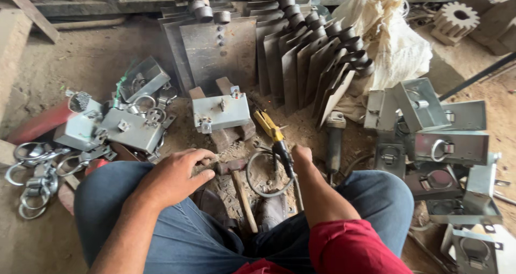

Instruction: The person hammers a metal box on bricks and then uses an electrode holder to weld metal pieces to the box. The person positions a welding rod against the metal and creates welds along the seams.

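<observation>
I sit on the dirt floor with my knees spread. My left hand (174, 174) rests on my left knee, fingers curled, its fingertips touching the head of a hammer (232, 166) whose wooden handle (244, 201) runs back between my feet. My right hand (301, 154) grips the black handle of a yellow welding electrode holder (271, 130) that points at a small grey metal plate with a hasp (221, 112). That plate lies on two bricks (226, 137) in front of me.
Stacks of steel blades with pipe sockets (301, 59) lean at the back. Finished latch plates are piled left (131, 126) and right (449, 145). Loose metal rings (32, 172) lie far left. An angle grinder (334, 137) and a white sack (392, 43) are at right.
</observation>
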